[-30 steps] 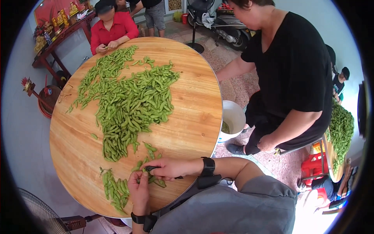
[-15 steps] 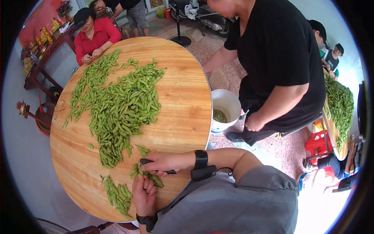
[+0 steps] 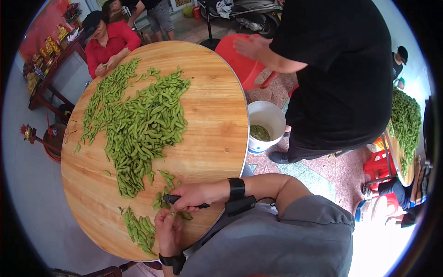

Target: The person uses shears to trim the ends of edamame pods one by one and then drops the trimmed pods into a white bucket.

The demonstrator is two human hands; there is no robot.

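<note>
My right hand (image 3: 190,196) is closed round a slim black-handled tool (image 3: 171,199); its working end is too small to make out. Just below it, my left hand (image 3: 169,227) has its fingers pinched on what looks like a green soybean pod, mostly hidden by the fingers. A few loose pods (image 3: 159,202) lie on the table beside my fingertips. To the left of my left hand sits a small pile of pods (image 3: 139,231). The large heap of green soybean pods (image 3: 145,124) spreads beyond both hands over the round wooden table (image 3: 214,138).
A white bucket (image 3: 272,115) with green bits inside stands at the table's right edge. Beside it is a person in black (image 3: 341,83), with a red plastic chair (image 3: 240,62). Across the table sits a person in red (image 3: 110,44). Another table at far right bears a green heap (image 3: 406,124).
The person in black has straightened up and shifted, and a red chair has come into view beside the table. My hands stay close together, with the black-handled tool slightly lower.
</note>
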